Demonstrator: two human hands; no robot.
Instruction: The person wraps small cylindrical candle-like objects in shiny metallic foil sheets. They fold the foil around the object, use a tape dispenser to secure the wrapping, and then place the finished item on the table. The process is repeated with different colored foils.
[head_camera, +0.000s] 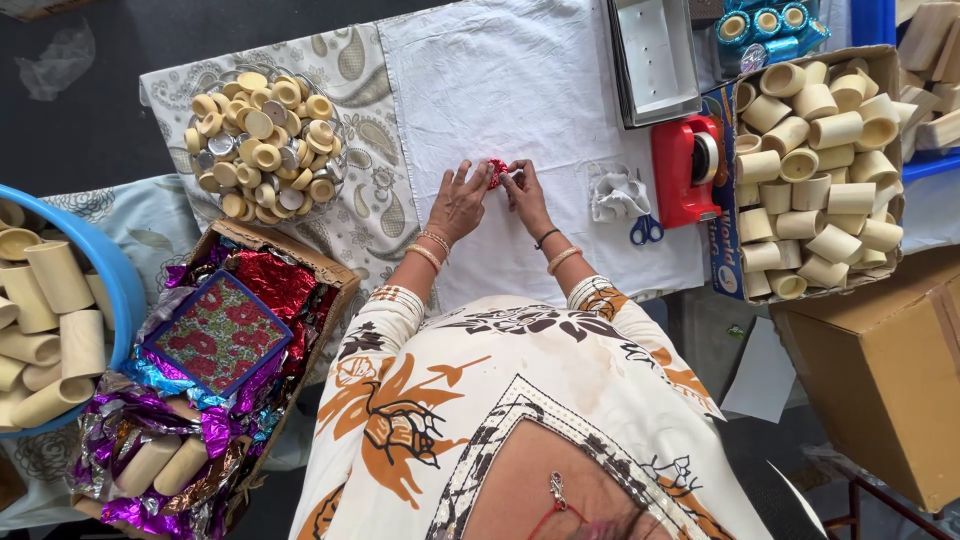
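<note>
Both hands meet over a white cloth (520, 80) on the table. My left hand (458, 203) and my right hand (523, 192) pinch a small round piece wrapped in red shiny foil (496, 171) between their fingertips. The fingers hide most of the piece. Bangles sit on both wrists.
A tray of small beige caps (262, 145) lies at the left. A cardboard box of foil sheets (225, 335) and a blue tub of beige tubes (60, 300) stand nearer left. At the right are a red tape dispenser (683, 170), blue-handled scissors (646, 230) and a box of beige tubes (815, 170).
</note>
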